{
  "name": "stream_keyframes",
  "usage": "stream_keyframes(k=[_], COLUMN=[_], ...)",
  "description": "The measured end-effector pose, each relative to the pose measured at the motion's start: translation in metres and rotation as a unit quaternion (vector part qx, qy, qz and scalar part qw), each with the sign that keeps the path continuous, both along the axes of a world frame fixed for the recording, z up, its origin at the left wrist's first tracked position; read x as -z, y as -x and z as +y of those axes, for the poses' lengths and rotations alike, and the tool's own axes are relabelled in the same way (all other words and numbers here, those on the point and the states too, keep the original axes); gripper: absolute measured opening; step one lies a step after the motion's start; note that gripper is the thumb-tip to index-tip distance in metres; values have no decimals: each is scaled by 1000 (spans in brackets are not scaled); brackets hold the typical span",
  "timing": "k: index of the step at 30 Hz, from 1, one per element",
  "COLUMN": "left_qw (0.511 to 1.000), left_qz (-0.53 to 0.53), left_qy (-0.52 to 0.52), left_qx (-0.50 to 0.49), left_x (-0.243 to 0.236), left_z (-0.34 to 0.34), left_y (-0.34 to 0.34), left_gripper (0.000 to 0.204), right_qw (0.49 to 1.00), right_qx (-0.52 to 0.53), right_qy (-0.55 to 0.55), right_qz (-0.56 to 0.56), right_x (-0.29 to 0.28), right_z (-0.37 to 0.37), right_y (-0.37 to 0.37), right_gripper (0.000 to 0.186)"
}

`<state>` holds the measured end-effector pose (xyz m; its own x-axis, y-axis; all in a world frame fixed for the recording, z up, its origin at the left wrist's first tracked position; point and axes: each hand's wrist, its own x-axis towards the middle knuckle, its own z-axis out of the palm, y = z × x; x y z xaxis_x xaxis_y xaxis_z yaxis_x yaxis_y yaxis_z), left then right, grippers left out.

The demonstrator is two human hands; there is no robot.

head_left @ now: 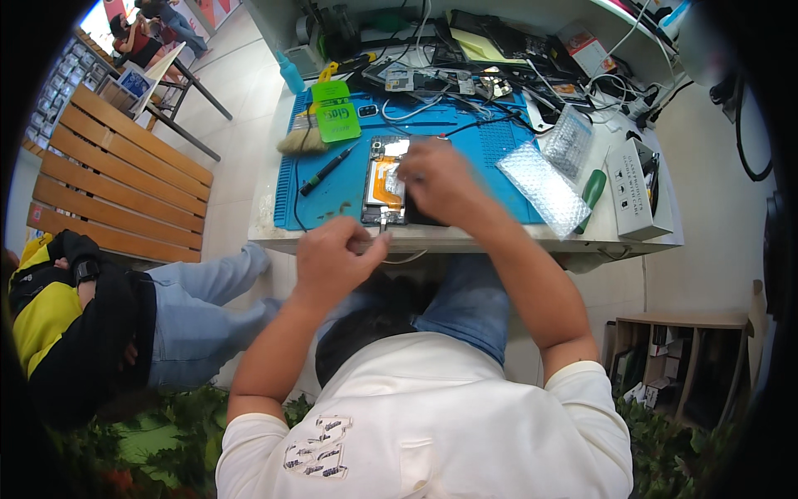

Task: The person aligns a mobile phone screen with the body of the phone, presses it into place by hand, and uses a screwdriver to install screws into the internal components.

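An opened phone [385, 183] with an orange flex cable lies on the blue work mat [324, 200], a short connector at its bottom end. My left hand [341, 254], fingers curled, is just below that end; whatever it grips is hidden. Over the phone's upper right part is my right hand [440, 183], blurred, its fingertips too smeared to read. Left of the phone are a dark pen-like tool [328, 170], a thin cable, a wide brush [301, 141] and a green card [337, 112].
Tangled cables and electronic parts [449, 75] fill the back. Bubble wrap [544, 187], a green-handled tool [592, 200] and a white box [632, 191] sit right. A seated person [75, 308] is beside me at left; wooden shelves [682, 366] stand lower right.
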<state>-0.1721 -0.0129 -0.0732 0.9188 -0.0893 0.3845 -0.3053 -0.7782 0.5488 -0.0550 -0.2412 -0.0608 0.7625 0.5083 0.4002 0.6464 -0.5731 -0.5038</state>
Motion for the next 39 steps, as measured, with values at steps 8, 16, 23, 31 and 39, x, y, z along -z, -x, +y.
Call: stream_keyframes(k=[8,16,23,31,39], left_qw=[998,996,994,981,960], left_qz=[-33,-64,-88,-153,-196], left_qy=[56,61,55,87,-40], left_qx=[-10,13,40,85,195], left_x=[-27,-20,-14,-12,-63], left_z=[23,24,39,37,-1], left_y=[-7,-8,-7,-18,-46], left_gripper=[22,16,13,10,56], right_qw=[923,929,930,950,989], right_qx=[366,357,359,290,-73], right_qy=[85,32,-7,-100,-87], right_qz=[87,89,79,-56,-94], right_x=[3,11,-25,-50,-79], right_z=[-110,-102,-119,-118,-35], right_y=[-110,-110,-64,3,62], right_gripper=[44,28,30,11,13])
